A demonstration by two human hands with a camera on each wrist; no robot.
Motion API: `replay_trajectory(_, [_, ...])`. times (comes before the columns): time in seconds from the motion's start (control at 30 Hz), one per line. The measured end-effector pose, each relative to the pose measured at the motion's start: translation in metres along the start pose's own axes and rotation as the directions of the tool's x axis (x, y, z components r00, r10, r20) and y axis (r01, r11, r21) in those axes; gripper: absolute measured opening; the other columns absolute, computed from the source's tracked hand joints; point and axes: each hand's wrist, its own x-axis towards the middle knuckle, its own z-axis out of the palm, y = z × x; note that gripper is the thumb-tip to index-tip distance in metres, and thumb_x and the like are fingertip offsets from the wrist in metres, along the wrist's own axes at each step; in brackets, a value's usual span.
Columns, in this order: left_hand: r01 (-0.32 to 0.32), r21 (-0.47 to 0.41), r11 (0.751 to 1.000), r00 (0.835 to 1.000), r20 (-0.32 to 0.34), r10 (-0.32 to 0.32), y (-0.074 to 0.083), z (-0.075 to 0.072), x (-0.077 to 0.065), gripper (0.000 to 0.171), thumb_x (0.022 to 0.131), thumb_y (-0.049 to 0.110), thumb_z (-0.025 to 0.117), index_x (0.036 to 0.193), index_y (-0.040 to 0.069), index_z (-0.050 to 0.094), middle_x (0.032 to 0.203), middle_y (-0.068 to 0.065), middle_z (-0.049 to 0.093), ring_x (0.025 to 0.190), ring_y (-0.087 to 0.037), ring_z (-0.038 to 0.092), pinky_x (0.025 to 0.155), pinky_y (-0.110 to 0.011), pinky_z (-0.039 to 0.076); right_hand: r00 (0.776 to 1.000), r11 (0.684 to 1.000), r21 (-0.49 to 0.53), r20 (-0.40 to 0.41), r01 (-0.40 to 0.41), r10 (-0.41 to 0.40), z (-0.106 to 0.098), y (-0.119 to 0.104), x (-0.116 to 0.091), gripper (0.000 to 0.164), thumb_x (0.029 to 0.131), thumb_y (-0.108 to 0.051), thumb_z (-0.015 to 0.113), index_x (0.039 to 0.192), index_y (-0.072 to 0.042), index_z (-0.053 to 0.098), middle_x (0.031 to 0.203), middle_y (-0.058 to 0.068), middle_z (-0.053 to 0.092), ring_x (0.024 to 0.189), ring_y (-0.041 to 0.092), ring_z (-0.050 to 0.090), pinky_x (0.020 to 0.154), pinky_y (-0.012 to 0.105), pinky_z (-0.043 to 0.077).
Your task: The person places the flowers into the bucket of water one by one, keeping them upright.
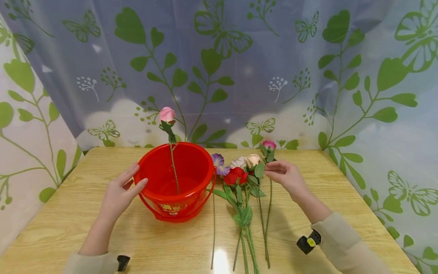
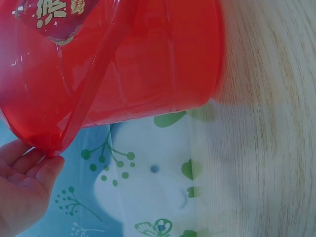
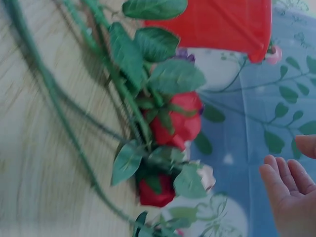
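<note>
My left hand (image 1: 118, 192) grips the left rim of a red plastic bucket (image 1: 193, 163), with the thumb on the near side; in the left wrist view its fingertips meet at the handle's joint. Inside the bucket a long-stemmed pink rose (image 1: 167, 115) stands upright, its head above the rim. On the right, my right hand (image 1: 285, 178) hovers with lightly bent fingers beside several artificial flowers, nothing held. These include a red rose (image 1: 236, 176), a peach rose (image 1: 253, 160), a purple flower (image 1: 220, 164) and a deep pink rose (image 1: 269, 145), stems toward me.
The wooden table (image 1: 164, 243) ends at a patterned curtain (image 1: 239, 87) behind the bucket and flowers. Green stems (image 1: 251, 243) stretch to the near side. A black wrist device (image 1: 308, 241) sits on the right sleeve.
</note>
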Motion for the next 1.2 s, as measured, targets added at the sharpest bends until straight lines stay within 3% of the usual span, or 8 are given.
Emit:
replay_trajectory(0.3, [-0.003,0.013,1.000,1.000,-0.001,0.003,-0.001,0.000,0.000,0.057,0.082,0.022,0.064,0.128,-0.004,0.043,0.132,-0.018,0.040,0.120,-0.033,0.037,0.084,-0.042,0.041,1.000,0.999,0.036,-0.014,0.025,-0.025,-0.023,0.032,0.006,0.044,0.082,-0.022,0.064,0.114,0.006,0.052,0.107,0.020,0.056,0.093,0.018,0.056,0.083,0.034,0.048])
replay_trajectory(0.5, [0.001,0.007,1.000,1.000,0.003,-0.001,-0.001,0.000,0.000,0.057,0.082,0.021,0.064,0.128,-0.004,0.042,0.133,-0.018,0.039,0.121,-0.033,0.036,0.085,-0.042,0.040,0.996,0.998,0.007,-0.061,-0.066,0.066,-0.026,0.036,0.007,0.041,0.086,-0.010,0.057,0.118,0.013,0.045,0.111,0.025,0.051,0.089,0.010,0.056,0.085,0.029,0.047])
replay_trajectory(0.73, [0.000,0.011,1.000,1.000,-0.006,0.000,0.000,0.000,0.000,0.056,0.082,0.022,0.064,0.128,-0.004,0.043,0.133,-0.017,0.039,0.121,-0.032,0.036,0.085,-0.041,0.040,0.989,0.991,0.008,-0.066,-0.132,0.133,-0.027,0.046,0.015,0.041,0.087,-0.007,0.055,0.120,0.013,0.042,0.114,0.026,0.048,0.084,0.005,0.054,0.086,0.031,0.046])
replay_trajectory(1.2, [0.001,0.011,1.000,1.000,-0.001,-0.001,0.000,0.000,0.000,0.057,0.082,0.021,0.064,0.129,-0.003,0.042,0.133,-0.018,0.039,0.121,-0.032,0.036,0.084,-0.041,0.041,0.975,0.970,-0.099,-0.039,-0.220,0.217,-0.019,0.080,0.035,0.039,0.087,-0.006,0.053,0.117,0.016,0.043,0.110,0.029,0.050,0.098,0.032,0.052,0.085,0.040,0.046])
